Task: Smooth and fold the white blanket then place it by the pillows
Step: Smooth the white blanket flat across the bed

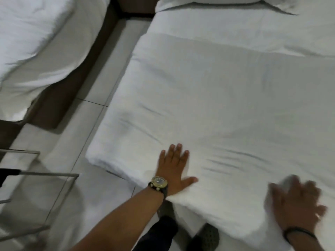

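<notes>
The white blanket (pixel 217 109) lies spread in a thick folded layer over the bed, with shallow creases across it. My left hand (pixel 174 169), wearing a watch, presses flat on the blanket near its front edge, fingers straight and spread. My right hand (pixel 297 201) lies on the blanket at the lower right, fingers spread and blurred by motion. A white pillow (pixel 217 0) sits at the head of the bed, only its lower edge showing at the top of the view.
A second bed (pixel 32 51) with white bedding stands at the left across a narrow tiled aisle (pixel 94 109). A metal-framed rack (pixel 36 174) stands at the lower left. My feet (pixel 208 234) are on the floor by the bed's front edge.
</notes>
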